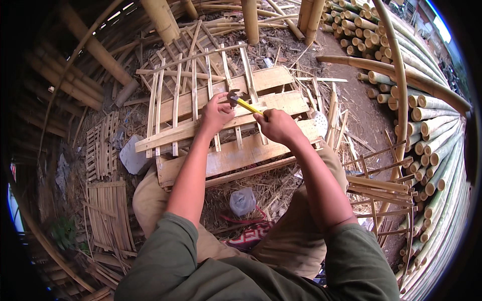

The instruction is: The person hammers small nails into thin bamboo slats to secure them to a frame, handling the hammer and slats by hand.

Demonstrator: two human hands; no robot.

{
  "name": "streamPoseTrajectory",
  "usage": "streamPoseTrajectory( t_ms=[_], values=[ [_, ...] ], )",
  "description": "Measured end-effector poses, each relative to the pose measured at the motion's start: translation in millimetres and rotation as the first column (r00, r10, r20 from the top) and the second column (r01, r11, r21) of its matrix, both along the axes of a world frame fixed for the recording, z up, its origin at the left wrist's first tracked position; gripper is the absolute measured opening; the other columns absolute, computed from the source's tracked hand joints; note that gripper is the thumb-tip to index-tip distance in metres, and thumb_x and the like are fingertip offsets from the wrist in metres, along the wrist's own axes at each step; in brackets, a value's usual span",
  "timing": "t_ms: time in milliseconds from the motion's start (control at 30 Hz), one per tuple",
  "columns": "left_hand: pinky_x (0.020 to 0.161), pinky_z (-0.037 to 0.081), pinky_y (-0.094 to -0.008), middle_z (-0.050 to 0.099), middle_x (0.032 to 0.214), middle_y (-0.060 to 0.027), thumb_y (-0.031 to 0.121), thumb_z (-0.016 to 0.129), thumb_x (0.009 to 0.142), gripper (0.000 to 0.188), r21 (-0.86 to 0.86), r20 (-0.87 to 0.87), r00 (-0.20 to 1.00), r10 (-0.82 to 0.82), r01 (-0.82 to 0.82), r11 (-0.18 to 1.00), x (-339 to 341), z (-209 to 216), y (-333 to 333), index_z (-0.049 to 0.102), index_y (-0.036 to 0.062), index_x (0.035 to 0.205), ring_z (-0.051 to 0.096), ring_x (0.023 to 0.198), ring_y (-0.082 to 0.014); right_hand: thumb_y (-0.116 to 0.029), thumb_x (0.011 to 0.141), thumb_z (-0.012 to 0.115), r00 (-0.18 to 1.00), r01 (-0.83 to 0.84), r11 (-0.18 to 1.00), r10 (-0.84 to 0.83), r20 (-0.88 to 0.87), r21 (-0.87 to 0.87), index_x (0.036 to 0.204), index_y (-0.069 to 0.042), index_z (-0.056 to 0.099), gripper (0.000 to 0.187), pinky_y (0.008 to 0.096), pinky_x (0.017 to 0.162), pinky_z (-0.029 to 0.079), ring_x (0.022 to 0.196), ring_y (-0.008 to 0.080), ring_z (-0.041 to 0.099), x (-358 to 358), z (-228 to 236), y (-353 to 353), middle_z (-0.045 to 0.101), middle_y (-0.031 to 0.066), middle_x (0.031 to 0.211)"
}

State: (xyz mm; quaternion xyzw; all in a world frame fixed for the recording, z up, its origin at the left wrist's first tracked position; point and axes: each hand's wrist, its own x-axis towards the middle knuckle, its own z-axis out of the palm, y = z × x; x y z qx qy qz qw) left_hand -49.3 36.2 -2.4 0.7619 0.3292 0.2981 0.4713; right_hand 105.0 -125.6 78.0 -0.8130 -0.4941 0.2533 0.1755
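Observation:
My right hand [276,125] is wrapped round the yellow handle of a claw hammer [248,106]. The hammer's dark head is up by the fingertips of my left hand [217,116]. Those fingers are closed in a pinch, and whatever is between them is too small to make out. Below both hands lies a lattice of bamboo slats [175,108], with a wider strip [168,136] crossing its near side. The lattice rests on a low bench of broad wooden planks [223,161], with gaps between the boards.
Cut bamboo poles [427,135] are stacked along the right. Loose slats [379,185] stick out beside my right knee. Slatted panels [109,205] lie at the left, near a pale slab [134,154]. A clear plastic bag [242,201] sits between my legs. Upright bamboo posts [250,22] stand beyond the bench.

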Motion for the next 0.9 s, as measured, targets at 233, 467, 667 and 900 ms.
streamPoseTrajectory(
  t_ms=[233, 467, 667, 900],
  values=[
    [0.084, 0.053, -0.0272, 0.073, 0.083, -0.0044, 0.003, 0.076, 0.076, 0.061, -0.005, -0.035, 0.999, 0.013, -0.013, 1.0, 0, 3, 1, 0.052, 0.0009, 0.132, 0.071, 0.091, -0.011, -0.048, 0.099, 0.049, 1.0, -0.004, 1.0, 0.004, -0.028, -0.002, 0.098, 0.001, 0.071, 0.053, 0.0495, 0.084, 0.052, 0.09, 0.0421, 0.067, -1, 1, -3, 0.069, 0.0267, 0.089],
    [0.084, 0.053, -0.0279, 0.073, 0.084, -0.0056, 0.004, 0.077, 0.077, 0.063, 0.048, 0.132, 0.991, -0.015, 0.008, 0.999, -4, -15, 13, 0.051, 0.0006, 0.134, 0.07, 0.086, -0.0111, -0.045, 0.099, 0.051, 0.998, 0.023, 0.999, -0.021, -0.059, 0.023, 0.098, -0.002, 0.072, 0.048, 0.0484, 0.084, 0.052, 0.091, 0.0417, 0.067, -6, 16, 1, 0.069, 0.0258, 0.09],
    [0.093, 0.049, -0.0302, 0.071, 0.089, -0.006, 0.002, 0.078, 0.078, 0.07, -0.022, 0.013, 1.0, -0.027, 0.027, 0.999, -3, -7, 8, 0.045, -0.0006, 0.139, 0.066, 0.1, -0.0169, -0.045, 0.098, 0.051, 0.997, 0.077, 0.997, -0.077, -0.024, 0.006, 0.095, 0.002, 0.071, 0.051, 0.0478, 0.083, 0.052, 0.091, 0.0416, 0.067, 8, 2, 8, 0.07, 0.0262, 0.091],
    [0.112, 0.039, -0.0422, 0.059, 0.133, -0.0114, 0.032, 0.087, 0.07, 0.076, 0.217, -0.196, 0.973, -0.12, 0.162, 0.963, -20, 14, 3, 0.055, 0.0096, 0.135, 0.052, 0.13, -0.0261, -0.044, 0.098, 0.05, 0.956, 0.289, 0.953, -0.282, -0.074, 0.096, 0.094, 0.005, 0.07, 0.053, 0.0495, 0.084, 0.052, 0.09, 0.0448, 0.067, 25, -8, 6, 0.069, 0.0293, 0.09]
  ],
)
